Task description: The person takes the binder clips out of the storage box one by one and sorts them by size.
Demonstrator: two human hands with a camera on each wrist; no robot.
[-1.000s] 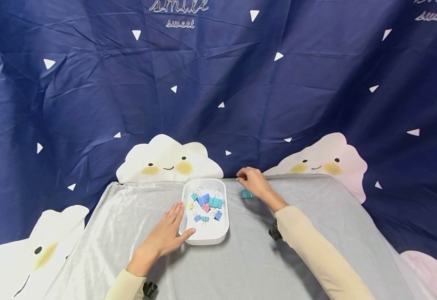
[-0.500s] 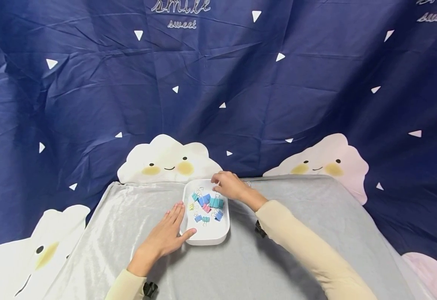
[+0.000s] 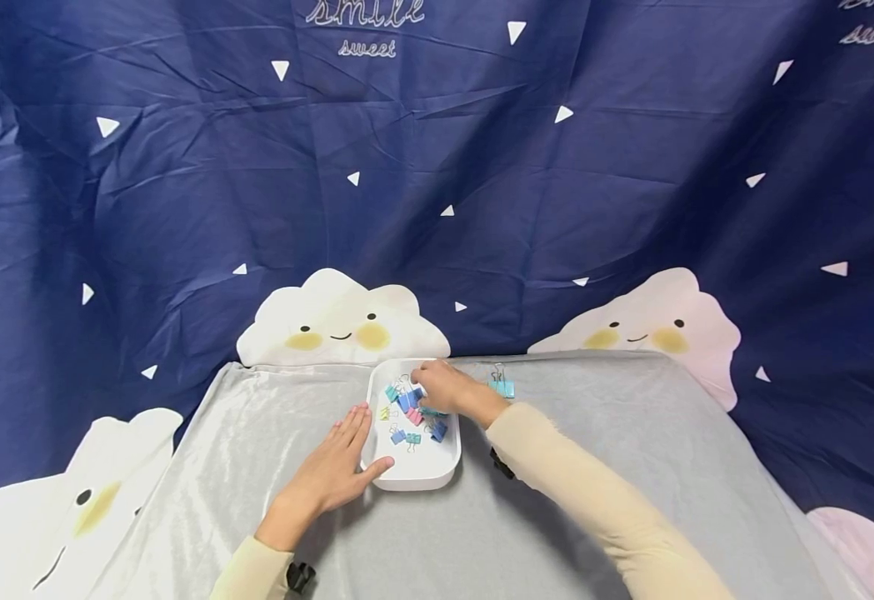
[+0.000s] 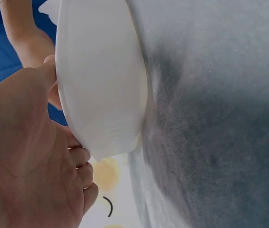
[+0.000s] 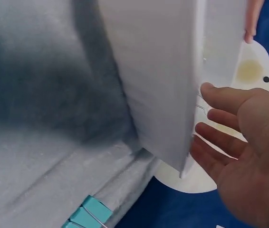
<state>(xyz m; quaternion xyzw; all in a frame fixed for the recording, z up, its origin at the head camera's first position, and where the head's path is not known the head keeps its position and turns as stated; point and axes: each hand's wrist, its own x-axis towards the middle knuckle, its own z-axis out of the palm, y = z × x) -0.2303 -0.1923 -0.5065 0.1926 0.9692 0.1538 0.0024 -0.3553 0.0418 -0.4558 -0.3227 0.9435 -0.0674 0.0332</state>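
Note:
A white plastic bin (image 3: 416, 481) holds several binder clips, among them a blue one (image 3: 409, 402), a pink one (image 3: 415, 416) and a small yellow one (image 3: 385, 413). My left hand (image 3: 335, 465) rests along the bin's left rim with fingers extended, its thumb over the front corner. My right hand (image 3: 447, 387) reaches over the right rim, its fingertips close to the blue clip. In the right wrist view, thumb and fingers are apart near thin wire handles (image 5: 200, 107). A larger teal clip in the bin is partly hidden under this hand.
One teal binder clip (image 3: 501, 388) lies on the grey cloth (image 3: 496, 533) to the right of the bin, near the far edge. Behind the table hangs a navy curtain (image 3: 392, 225) printed with clouds.
My right hand has moved left from above the teal clip on the cloth to inside the bin, uncovering that clip. The left hand has stayed on the rim.

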